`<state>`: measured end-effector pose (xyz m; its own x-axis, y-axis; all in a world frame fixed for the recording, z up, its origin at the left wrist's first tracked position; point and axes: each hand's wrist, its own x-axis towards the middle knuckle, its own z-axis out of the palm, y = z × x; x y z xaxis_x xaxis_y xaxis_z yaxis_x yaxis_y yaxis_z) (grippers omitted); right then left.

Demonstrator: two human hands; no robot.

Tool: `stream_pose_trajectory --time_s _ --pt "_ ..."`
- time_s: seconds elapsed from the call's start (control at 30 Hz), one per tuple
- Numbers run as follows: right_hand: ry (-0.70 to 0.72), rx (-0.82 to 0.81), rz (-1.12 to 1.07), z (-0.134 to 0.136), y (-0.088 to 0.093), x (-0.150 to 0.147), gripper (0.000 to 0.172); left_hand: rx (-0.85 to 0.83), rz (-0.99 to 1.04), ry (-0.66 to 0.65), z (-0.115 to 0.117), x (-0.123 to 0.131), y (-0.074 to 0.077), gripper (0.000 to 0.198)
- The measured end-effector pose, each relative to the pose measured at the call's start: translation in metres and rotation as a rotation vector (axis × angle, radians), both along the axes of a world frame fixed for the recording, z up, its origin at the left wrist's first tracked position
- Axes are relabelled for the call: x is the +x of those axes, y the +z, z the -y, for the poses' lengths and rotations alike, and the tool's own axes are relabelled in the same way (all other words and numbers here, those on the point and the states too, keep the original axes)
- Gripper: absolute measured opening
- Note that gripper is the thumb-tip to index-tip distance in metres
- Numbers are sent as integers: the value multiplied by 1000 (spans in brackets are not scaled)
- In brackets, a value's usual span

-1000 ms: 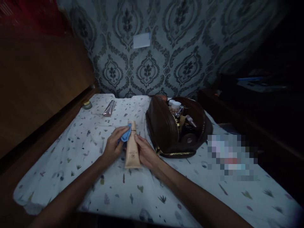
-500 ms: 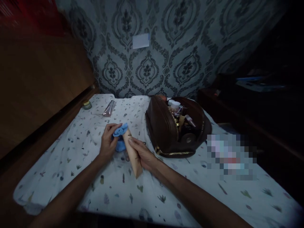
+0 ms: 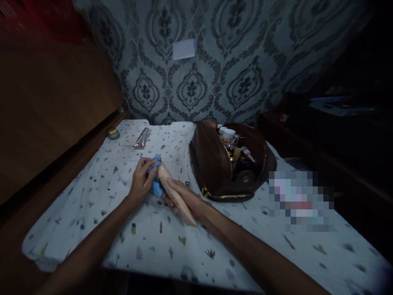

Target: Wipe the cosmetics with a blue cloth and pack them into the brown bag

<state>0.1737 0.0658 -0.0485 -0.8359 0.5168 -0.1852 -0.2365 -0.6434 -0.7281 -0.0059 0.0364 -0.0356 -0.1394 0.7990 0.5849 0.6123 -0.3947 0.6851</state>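
Head view: the left hand [image 3: 141, 182] is closed on a blue cloth [image 3: 156, 188], pressing it against the cap end of a beige tube [image 3: 168, 185] that the right hand [image 3: 186, 200] grips. They sit low over the white printed tabletop [image 3: 92, 205], just left of an open brown pouch [image 3: 211, 164].

Slender bare forearms run to the bare left hand [image 3: 141, 183] and right hand [image 3: 185, 199].
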Motion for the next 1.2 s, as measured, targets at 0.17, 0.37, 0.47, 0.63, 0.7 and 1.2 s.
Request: stream_pose_trajectory --time_s 0.17,0.37,0.47,0.63,0.7,1.2 --pt "190 -83 -57 -2 5 6 48 -368 421 -209 0 -2 6 52" --pt "230 -118 -54 0 4 5 47 -490 540 -247 -3 2 7 60" --pt "121 -9 10 3 1 1 48 -421 465 -155 -2 2 9 57" --pt "-34 109 83 4 -4 -3 51 -399 396 -97 0 0 11 54" --pt "-21 97 61 2 -5 -3 48 -412 440 -115 -1 0 10 54" --pt "9 358 177 3 -3 0 56 -385 572 -113 0 -1 17 48"
